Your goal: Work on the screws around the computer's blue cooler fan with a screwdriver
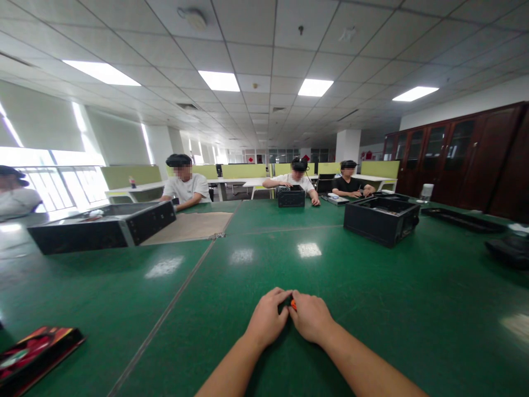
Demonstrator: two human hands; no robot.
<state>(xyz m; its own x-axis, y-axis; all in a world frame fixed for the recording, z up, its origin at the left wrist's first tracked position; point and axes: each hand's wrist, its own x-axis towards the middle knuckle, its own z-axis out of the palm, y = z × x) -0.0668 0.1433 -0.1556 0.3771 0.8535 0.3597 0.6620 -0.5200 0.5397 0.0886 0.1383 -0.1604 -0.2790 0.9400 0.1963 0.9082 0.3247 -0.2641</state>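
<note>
Both hands together near centre, low in frame. Left hand (268, 320) and right hand (311, 317) touch at the knuckles, fingers curled shut around a small orange item (293, 303); only a sliver shows between them, so can't tell what it is. Item sits just above the green surface (372, 286), btwn the two hands, wrists resting on or just over the mat.

Progress, as a judgement: early or mid-handling. Item is gripped by both hands, nothing set down beside them, no finished piece visible near. No tools by the hands.

Surface: big green mat w/ a seam running diagonally from near left to far centre. Near left edge: a red-and-black flat box (35, 353). Far left: a black PC case (103, 225) lying on its side, w/ a brown sheet (190, 226) just right of it. Far right: an open black case (382, 219); a flat black panel (463, 219) further right. Clear bottle (425, 192) behind it.

Room: open office, ceiling tiles w/ light panels, windows left, dark wood cabinets (463, 149) right. Three other people sit at the far side, a fourth at the far left edge; their hands are well apart from these.
</note>
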